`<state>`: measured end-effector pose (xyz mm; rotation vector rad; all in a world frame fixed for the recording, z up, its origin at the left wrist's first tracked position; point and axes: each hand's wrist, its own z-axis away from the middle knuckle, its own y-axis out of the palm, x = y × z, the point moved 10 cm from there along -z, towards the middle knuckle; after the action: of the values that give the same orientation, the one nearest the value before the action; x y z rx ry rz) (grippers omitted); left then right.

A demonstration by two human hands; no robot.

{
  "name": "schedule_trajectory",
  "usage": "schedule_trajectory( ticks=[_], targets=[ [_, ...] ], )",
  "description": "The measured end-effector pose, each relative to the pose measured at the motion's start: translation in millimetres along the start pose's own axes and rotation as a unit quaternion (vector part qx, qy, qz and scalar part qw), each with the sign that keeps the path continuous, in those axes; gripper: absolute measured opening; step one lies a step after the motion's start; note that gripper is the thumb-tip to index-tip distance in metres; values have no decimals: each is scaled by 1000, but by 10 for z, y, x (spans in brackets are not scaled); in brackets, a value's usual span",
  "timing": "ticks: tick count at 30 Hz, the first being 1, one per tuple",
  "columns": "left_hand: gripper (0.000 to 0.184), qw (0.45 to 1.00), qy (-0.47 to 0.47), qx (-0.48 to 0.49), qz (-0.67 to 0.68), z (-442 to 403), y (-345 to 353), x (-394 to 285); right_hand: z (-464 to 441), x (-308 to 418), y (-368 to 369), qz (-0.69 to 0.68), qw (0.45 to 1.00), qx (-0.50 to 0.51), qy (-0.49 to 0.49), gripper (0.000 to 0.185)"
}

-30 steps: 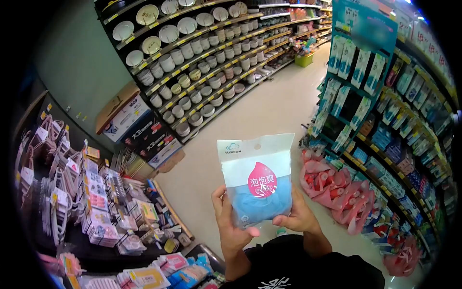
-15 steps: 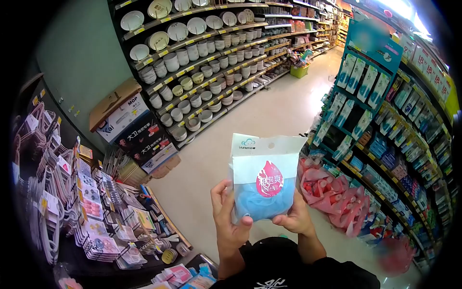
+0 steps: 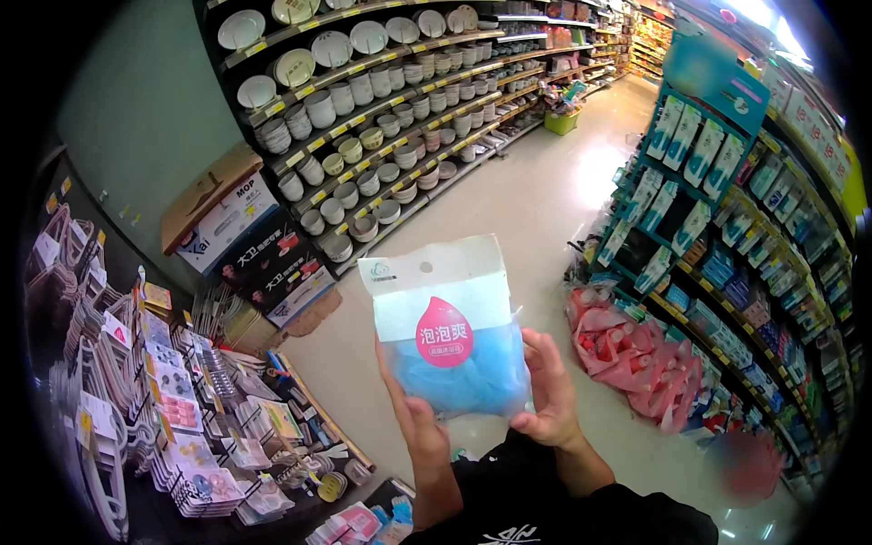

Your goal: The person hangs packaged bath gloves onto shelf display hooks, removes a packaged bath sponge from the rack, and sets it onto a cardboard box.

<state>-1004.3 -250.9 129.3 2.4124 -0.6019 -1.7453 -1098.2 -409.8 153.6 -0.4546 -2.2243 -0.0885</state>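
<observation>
Between my two hands is a packaged bath puff point(image 3: 468, 368), light blue in a clear bag. It has a white header card with a punched hole and a pink drop-shaped label. My left hand point(image 3: 420, 422) grips the bag's left side, its thumb at the lower corner and its fingers mostly hidden behind. At the lower right edge, my right hand point(image 3: 552, 400) holds the bag with the thumb in front and fingers curled beside it. The pack is tilted, its printed front towards me.
Shelves of bowls and plates point(image 3: 359, 113) line the back left. MOP cartons point(image 3: 259, 245) stand below them. Hangers point(image 3: 100, 409) and carded goods point(image 3: 195, 454) fill the left. On the right are a teal toothbrush display point(image 3: 677, 173) and pink plastic bags point(image 3: 636, 359) by the aisle floor point(image 3: 536, 195).
The bath puff pack has shifted left and tilted the other way, its header now leaning left. My right hand's fingers have come into view at the bag's right side.
</observation>
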Motion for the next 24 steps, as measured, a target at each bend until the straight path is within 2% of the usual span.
schedule_trajectory(
  ticks=[2,4,8,11,14,17,20,24],
  targets=[
    [82,999,-15,-20,-45,-25,-137,236,-46,-75,68,81,996,33,-16,93],
    [75,999,-20,-39,3,-82,-179,366,-200,-35,111,123,989,39,-69,86],
    [68,993,-50,-108,27,-195,-301,646,-529,-136,149,55,995,40,-66,83],
    [67,993,-28,-99,52,-398,-178,663,-706,-238,120,27,996,27,-79,81],
    [67,986,-45,-84,138,-544,154,559,-849,-381,30,33,994,32,-97,78],
    [66,989,-34,-105,102,-679,258,665,-999,-588,-111,36,995,47,-81,73],
    [66,983,-79,-103,130,-826,405,891,-1145,-780,-279,41,996,44,-61,66],
    [67,986,-79,-96,109,-1057,696,1009,-1402,-956,-548,23,997,36,-58,61]
  ],
)
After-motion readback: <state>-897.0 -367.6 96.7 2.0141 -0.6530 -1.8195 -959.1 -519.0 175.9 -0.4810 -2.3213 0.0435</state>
